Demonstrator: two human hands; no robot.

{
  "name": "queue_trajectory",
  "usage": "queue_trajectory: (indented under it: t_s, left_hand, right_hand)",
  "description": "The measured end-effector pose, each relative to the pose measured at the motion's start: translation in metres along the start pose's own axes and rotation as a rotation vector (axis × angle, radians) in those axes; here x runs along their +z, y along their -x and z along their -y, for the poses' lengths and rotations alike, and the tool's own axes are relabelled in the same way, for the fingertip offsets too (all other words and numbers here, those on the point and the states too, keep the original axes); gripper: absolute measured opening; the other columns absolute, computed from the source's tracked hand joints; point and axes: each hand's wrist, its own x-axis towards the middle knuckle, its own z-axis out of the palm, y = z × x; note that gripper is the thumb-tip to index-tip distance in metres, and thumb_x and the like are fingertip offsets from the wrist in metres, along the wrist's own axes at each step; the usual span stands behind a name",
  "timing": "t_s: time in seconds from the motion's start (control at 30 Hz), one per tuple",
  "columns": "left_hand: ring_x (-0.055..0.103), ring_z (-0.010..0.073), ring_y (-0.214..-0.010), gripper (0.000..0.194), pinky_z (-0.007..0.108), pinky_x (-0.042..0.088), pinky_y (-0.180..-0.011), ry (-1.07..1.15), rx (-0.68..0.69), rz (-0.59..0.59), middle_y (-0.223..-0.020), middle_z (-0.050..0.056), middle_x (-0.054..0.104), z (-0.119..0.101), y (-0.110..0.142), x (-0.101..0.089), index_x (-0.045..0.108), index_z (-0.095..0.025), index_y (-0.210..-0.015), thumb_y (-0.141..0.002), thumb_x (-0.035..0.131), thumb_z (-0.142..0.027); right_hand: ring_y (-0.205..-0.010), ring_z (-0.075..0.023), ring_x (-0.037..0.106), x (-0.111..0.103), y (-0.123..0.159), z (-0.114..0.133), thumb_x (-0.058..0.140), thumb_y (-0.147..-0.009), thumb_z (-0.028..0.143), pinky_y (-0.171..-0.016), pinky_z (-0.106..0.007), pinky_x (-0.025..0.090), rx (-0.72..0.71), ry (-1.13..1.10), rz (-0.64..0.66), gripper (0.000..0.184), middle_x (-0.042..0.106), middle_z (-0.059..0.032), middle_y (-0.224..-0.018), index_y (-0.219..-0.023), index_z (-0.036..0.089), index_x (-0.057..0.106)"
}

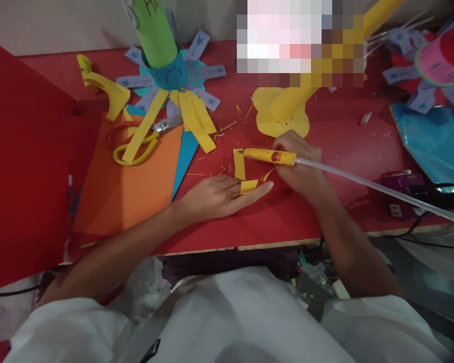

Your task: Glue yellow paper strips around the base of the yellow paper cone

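Observation:
My right hand (300, 166) is closed round a yellow glue gun (268, 156) with a long clear glue stick (371, 187) trailing to the right. Its nozzle points left at the top of a yellow paper strip (239, 165) lying on the red table (272, 222). My left hand (221, 195) lies flat with fingers stretched out, pressing down the strip's folded lower end (248, 185).
Yellow-handled scissors (136, 146) lie on an orange sheet (124, 186) at the left. Loose yellow strips (196, 121) and a green tube on a blue star-petal base (166, 65) stand behind. A yellow tube on a flower base (283, 113), blue foil (431, 141) and a purple power strip (401, 184) lie to the right.

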Motion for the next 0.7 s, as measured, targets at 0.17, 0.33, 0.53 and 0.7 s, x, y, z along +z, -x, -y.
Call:
queue_trajectory:
  t_s: [0.17,0.33,0.53,0.7]
  left_hand:
    - [0.078,0.0137,-0.094,0.060,0.024,0.061,-0.082,-0.001,-0.027,0.047,-0.098,0.003,0.080,0.000,0.002,0.001,0.035,-0.014,-0.165,-0.108,0.047,-0.003]
    - [0.078,0.0147,-0.094,0.072,0.025,0.063,-0.082,0.033,-0.044,0.048,-0.102,0.004,0.081,-0.001,0.004,0.002,0.022,-0.014,-0.173,-0.107,0.049,-0.003]
    - [0.078,0.0137,-0.095,0.067,0.025,0.063,-0.088,0.048,-0.051,0.047,-0.103,0.004,0.081,-0.001,0.004,0.003,0.027,-0.014,-0.171,-0.108,0.047,-0.003]
    - [0.079,0.0152,-0.097,0.071,0.026,0.063,-0.088,0.073,-0.064,0.053,-0.105,0.005,0.081,-0.002,0.005,0.005,0.024,-0.015,-0.173,-0.108,0.047,-0.003]
  right_hand:
    - [-0.083,-0.0223,0.064,0.001,0.000,-0.001,0.059,-0.094,0.017,-0.060,-0.034,0.033,-0.014,0.015,-0.002,0.009,0.072,-0.0050,-0.101,-0.094,0.027,0.059]
    - [-0.082,-0.0212,0.064,0.002,-0.001,-0.003,0.062,-0.093,0.019,-0.063,-0.033,0.038,-0.026,-0.047,-0.048,0.007,0.071,-0.0044,-0.095,-0.089,0.025,0.060]
    - [-0.089,-0.0246,0.069,-0.002,-0.004,-0.009,0.073,-0.094,0.032,-0.074,-0.039,0.052,-0.039,-0.231,-0.030,0.012,0.074,-0.0052,-0.097,-0.089,0.028,0.062]
    - [-0.093,-0.0282,0.073,-0.001,-0.005,-0.012,0.070,-0.099,0.044,-0.081,-0.047,0.059,-0.045,-0.364,-0.005,0.015,0.077,-0.0056,-0.097,-0.090,0.032,0.065]
